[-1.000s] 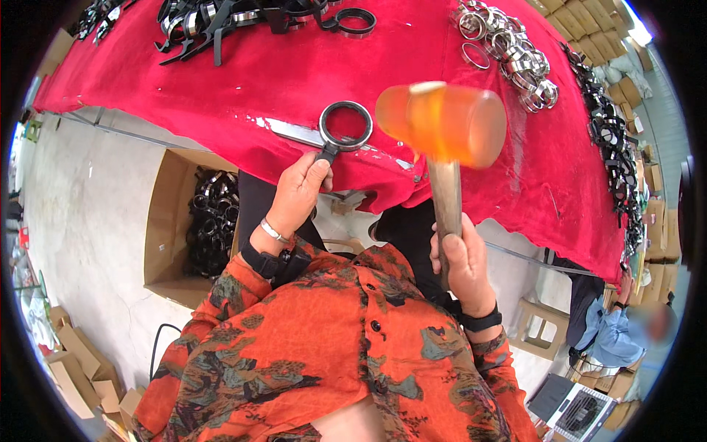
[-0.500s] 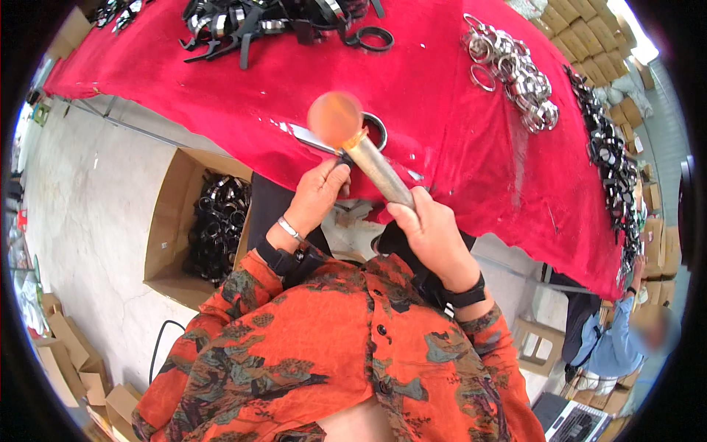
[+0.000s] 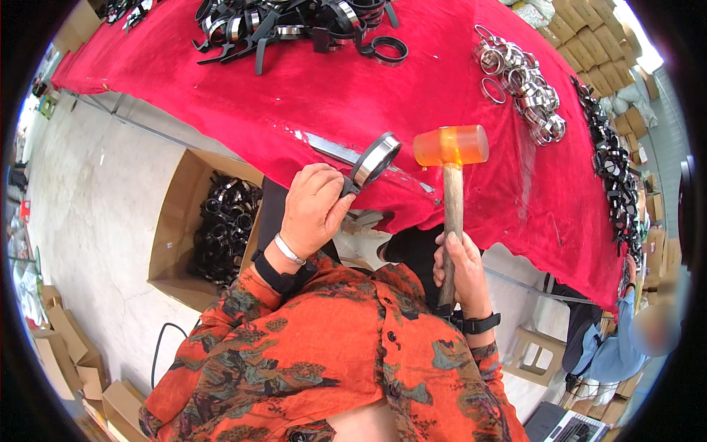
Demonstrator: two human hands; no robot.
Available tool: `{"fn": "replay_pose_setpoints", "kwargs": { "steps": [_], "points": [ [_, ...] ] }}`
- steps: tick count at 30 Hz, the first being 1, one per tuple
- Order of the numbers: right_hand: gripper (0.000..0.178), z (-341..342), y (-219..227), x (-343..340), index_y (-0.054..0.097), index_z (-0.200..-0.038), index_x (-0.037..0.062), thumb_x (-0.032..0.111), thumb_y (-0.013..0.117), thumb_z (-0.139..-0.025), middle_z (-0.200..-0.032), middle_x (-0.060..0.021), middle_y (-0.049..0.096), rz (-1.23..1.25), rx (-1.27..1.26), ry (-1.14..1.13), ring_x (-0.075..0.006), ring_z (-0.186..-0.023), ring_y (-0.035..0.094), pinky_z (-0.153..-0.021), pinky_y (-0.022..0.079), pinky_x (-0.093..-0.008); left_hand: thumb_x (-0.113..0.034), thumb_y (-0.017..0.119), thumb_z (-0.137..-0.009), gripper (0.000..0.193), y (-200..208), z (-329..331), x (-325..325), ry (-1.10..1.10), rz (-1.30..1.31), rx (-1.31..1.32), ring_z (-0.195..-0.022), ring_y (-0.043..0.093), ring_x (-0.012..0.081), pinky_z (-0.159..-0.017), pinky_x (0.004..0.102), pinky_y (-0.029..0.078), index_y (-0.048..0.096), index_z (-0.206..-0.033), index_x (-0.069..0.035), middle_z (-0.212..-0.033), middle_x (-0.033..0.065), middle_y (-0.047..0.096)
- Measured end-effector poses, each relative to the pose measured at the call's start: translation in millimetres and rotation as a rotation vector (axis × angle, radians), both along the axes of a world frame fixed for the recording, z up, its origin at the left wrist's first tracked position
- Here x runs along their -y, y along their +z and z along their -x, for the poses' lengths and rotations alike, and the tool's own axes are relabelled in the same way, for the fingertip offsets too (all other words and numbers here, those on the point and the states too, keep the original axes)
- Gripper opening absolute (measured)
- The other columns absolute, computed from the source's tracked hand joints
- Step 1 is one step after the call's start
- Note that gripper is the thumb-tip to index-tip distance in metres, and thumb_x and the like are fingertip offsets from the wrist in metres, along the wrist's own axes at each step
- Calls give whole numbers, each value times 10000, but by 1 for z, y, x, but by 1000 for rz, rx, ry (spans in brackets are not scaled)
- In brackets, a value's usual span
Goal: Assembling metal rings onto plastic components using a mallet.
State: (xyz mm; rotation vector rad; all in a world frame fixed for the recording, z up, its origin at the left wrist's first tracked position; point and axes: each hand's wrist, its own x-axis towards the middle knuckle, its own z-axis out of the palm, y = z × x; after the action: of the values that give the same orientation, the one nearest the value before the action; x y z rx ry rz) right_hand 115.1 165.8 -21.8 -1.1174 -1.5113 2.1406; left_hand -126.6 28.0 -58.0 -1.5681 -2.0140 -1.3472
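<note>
In my right hand (image 3: 462, 269) is a mallet (image 3: 451, 147) with an orange see-through head and a wooden handle, held head up, apart from the ring. My left hand (image 3: 315, 202) is closed on the handle of a black part with a silver metal ring (image 3: 376, 159) around its round end. That ring stands tilted on edge over the near side of the red cloth (image 3: 412, 96). A flat metal strip (image 3: 333, 149) lies on the cloth behind my left hand.
Black ringed parts (image 3: 294, 29) pile up at the far side, and loose silver rings (image 3: 519, 85) at the right. An open carton (image 3: 173, 228) on the floor at left holds more black parts. Another person (image 3: 618, 335) in blue sits at the right beside a row of black parts (image 3: 611, 162).
The mallet has moved right, away from the black part, and its handle now points upright. My left hand has lifted and tilted the ringed part, so its silver band faces up.
</note>
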Motion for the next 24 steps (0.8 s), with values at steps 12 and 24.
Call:
{"fn": "replay_pose_setpoints", "kwargs": {
  "steps": [12, 24],
  "points": [
    [247, 1, -6, -4, 492, -987, 76, 307, 567, -941, -671, 20, 497, -38, 84, 39, -56, -499, 472, -433, 406, -211, -70, 704, -683, 226, 0, -7, -1, -91, -9, 9, -925, 576, 358, -791, 405, 480, 600, -858, 27, -916, 145, 611],
    [259, 20, 36, -13, 511, -958, 46, 304, 511, -975, -684, 11, 504, -270, 5, 114, -49, -541, 470, -458, 391, -211, -292, 471, -992, 321, -44, -2, -7, -283, 185, 967, -723, 548, 87, -657, 236, 447, 597, -892, -14, -805, 36, 627]
  ]
}}
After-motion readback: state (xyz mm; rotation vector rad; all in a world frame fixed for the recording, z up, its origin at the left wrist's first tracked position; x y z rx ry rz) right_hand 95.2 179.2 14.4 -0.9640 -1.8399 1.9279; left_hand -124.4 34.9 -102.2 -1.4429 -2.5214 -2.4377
